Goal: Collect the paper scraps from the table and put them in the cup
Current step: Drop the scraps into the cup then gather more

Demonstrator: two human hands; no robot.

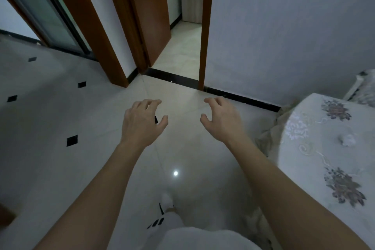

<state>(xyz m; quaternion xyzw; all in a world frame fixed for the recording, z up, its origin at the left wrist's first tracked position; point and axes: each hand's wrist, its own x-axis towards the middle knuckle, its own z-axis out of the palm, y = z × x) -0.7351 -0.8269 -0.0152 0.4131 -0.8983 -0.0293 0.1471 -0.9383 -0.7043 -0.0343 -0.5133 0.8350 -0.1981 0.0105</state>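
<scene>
left hand (pixel 142 122): centre of the frame, held out over the floor (pixel 60 168), fingers loosely curled, holding nothing.
right hand (pixel 221 119): just right of centre, same loose curl, empty.
paper scrap (pixel 348 140): one crumpled white piece on the table, at the right edge of the frame, well apart from both hands.
table (pixel 316 168): lower right, flower-patterned top, only partly in frame.
cup: not in view.
done: nothing collected, judging by the empty hands.
left: reach the table, pick up the scrap, find the cup.
</scene>
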